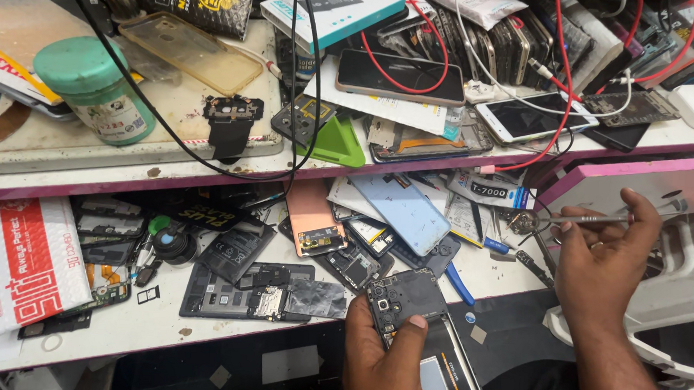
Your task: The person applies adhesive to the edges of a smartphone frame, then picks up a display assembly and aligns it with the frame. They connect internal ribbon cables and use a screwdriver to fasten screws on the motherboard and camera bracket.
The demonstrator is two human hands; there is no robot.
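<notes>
- My left hand (383, 356) is closed around a dark, opened phone body with its camera module showing (405, 299), thumb pressed on its lower face, at the desk's front edge.
- My right hand (601, 265) pinches a slim grey metal screwdriver (592, 220), held level near the desk's right end.
- The screwdriver's long axis runs left to right, its tip pointing left; the phone body lies down and to the left of that tip, well apart.
- Behind the phone body, a pale blue phone back cover (399, 209) and a pink one (313, 213) lie among loose parts.
- The phone body's lower end is hidden under my thumb; I cannot make out any screws.
</notes>
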